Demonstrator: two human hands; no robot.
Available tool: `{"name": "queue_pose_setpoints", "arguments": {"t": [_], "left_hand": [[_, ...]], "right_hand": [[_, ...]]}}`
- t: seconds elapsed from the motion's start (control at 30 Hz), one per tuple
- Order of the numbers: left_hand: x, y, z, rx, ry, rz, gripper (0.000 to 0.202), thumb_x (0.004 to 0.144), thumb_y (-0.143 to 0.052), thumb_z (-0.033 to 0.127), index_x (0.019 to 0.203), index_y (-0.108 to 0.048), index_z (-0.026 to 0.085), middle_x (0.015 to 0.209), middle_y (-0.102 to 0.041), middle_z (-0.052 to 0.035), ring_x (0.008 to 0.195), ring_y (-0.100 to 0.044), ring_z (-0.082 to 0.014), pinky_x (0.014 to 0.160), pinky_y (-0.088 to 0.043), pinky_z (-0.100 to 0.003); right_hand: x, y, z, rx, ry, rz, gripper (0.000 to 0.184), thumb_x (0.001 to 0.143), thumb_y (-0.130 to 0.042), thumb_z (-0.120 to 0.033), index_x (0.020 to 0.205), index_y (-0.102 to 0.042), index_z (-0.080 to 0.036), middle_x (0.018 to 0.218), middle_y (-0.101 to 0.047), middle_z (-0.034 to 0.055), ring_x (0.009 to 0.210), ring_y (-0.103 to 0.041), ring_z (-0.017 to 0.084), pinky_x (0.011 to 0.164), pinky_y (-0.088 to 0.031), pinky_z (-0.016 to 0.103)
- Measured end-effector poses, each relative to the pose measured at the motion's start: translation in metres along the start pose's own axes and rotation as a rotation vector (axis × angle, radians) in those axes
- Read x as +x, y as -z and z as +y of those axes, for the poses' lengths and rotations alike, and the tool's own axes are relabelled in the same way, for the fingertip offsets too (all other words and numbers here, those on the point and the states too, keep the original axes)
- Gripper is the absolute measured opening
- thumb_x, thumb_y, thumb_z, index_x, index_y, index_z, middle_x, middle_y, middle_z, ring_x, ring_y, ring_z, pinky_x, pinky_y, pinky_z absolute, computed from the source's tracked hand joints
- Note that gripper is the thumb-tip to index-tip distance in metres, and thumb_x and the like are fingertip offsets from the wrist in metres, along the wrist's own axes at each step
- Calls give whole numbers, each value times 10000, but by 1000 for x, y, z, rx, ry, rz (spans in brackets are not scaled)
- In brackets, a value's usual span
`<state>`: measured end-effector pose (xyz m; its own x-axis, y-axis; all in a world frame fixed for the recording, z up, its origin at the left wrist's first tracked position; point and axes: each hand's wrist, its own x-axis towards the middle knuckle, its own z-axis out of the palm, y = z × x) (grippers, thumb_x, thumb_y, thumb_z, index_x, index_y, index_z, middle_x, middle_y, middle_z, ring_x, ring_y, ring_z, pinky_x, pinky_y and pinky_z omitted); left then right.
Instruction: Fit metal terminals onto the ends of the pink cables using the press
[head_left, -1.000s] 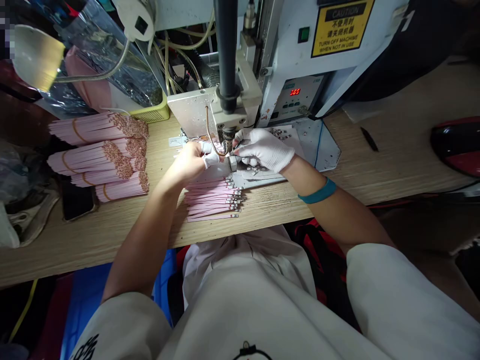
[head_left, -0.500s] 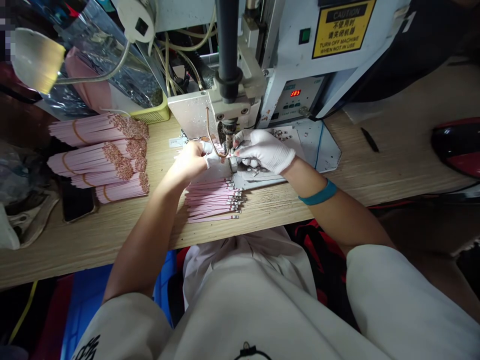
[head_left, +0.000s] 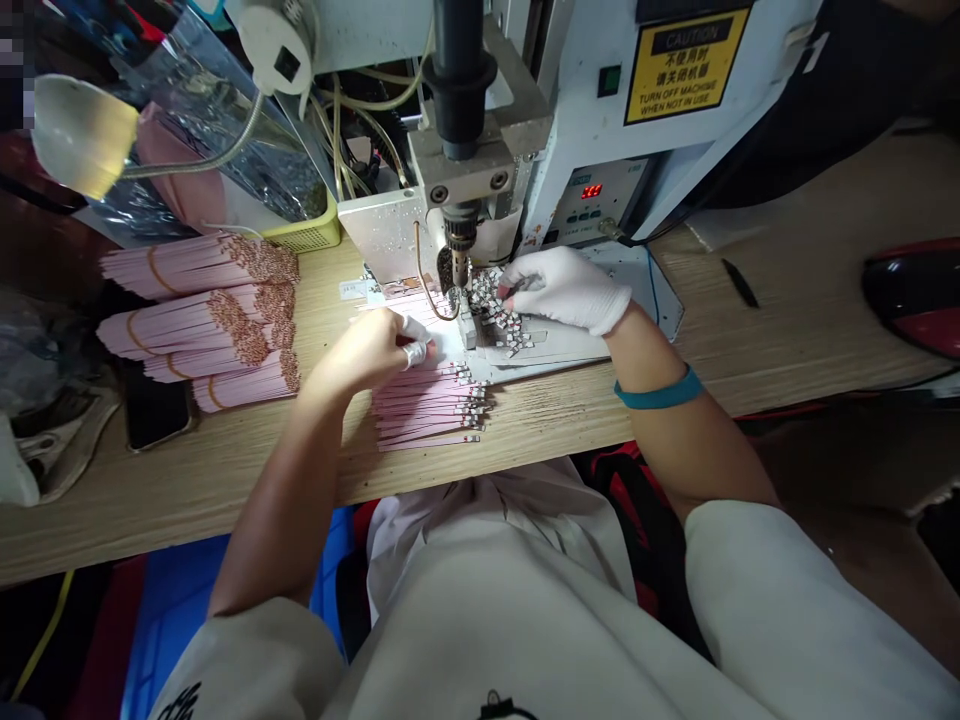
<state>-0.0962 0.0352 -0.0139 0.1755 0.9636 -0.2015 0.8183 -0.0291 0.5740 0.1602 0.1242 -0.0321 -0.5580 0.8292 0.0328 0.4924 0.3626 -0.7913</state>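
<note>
My left hand (head_left: 379, 348), with white wraps on the thumb and a finger, is curled closed just above a row of pink wires (head_left: 420, 405) with small white-and-metal ends. What its fingertips hold, if anything, I cannot make out. My right hand (head_left: 564, 288), in a white glove, reaches into a pile of small metal-and-white connectors (head_left: 499, 310), thumb and fingers apart. Between the hands stands the soldering head (head_left: 460, 245) of a bench machine, its tip above a small metal block (head_left: 466, 330). A thin copper-coloured tube (head_left: 421, 265) curves down beside it.
Banded bundles of pink wires (head_left: 187, 320) lie at the left, near a phone (head_left: 156, 405). A lamp (head_left: 82, 135) and a yellow basket (head_left: 311, 232) stand behind them. A control panel (head_left: 592, 205) with red digits is on the right, a black pen-like piece (head_left: 740, 283) beyond.
The soldering head has risen. My left hand has drawn back towards me and away from the tip. My right hand has moved right, off the tip and over the connector pile.
</note>
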Motion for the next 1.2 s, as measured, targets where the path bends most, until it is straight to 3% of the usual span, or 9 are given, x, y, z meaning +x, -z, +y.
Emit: {"name": "queue_pose_setpoints", "arguments": {"t": [0.1,0.17,0.5,0.63,0.77,0.87,1.07,1.2], "left_hand": [[7,-11,2,183,-24,282,242,755,-568,238,873,-761,152,817,-713,-87,662,-570,-184,636,-412,-289],[13,-17,1,256,-62,347,232,780,-544,230,882,-737,150,911,-698,-108,720,-577,-203,668,-410,-297],[17,-17,5,204,-105,199,196,825,-532,240,804,-697,136,788,-690,-101,694,-558,-206,682,-411,-301],[16,-15,6,152,-56,199,209,831,-548,278,821,-701,135,768,-691,-94,690,-579,-207,637,-387,-287],[15,-15,4,130,-65,239,165,804,-550,233,770,-684,143,750,-693,-78,682,-588,-190,623,-373,-274],[14,-14,4,115,-77,259,148,767,-533,171,748,-678,143,732,-693,-68,660,-576,-172,620,-376,-264],[14,-13,-1,35,-131,279,176,760,-539,222,772,-687,128,685,-665,-49,633,-549,-163,605,-385,-260],[14,-14,-6,-230,-198,186,278,817,-569,371,771,-687,123,750,-682,-56,732,-599,-182,672,-444,-275]], "right_hand": [[1,4,4,-130,31,98,129,753,-637,-206,839,-727,-172,861,-715,57,839,-644,231,732,-492,354],[0,3,2,-205,30,103,132,763,-634,-209,840,-736,-176,865,-722,58,850,-651,240,734,-485,358],[-7,-14,-11,-363,116,-14,82,731,-704,-150,778,-745,-203,877,-721,33,876,-651,251,771,-473,383],[-10,-11,-17,-159,47,37,60,737,-698,-137,742,-696,-197,823,-706,26,796,-649,217,744,-502,372],[-12,-11,-20,186,-154,31,70,774,-676,-158,814,-628,-189,715,-666,30,546,-576,160,487,-472,320],[-10,-16,-19,387,-185,0,84,789,-683,-167,839,-616,-175,667,-642,29,500,-555,137,423,-441,278],[-5,-22,-17,293,-155,76,47,763,-711,-166,781,-670,-152,607,-600,6,465,-479,98,381,-347,238],[-5,-24,-18,438,-98,36,50,758,-712,-148,794,-678,-147,673,-634,12,516,-526,99,428,-421,223]]}}
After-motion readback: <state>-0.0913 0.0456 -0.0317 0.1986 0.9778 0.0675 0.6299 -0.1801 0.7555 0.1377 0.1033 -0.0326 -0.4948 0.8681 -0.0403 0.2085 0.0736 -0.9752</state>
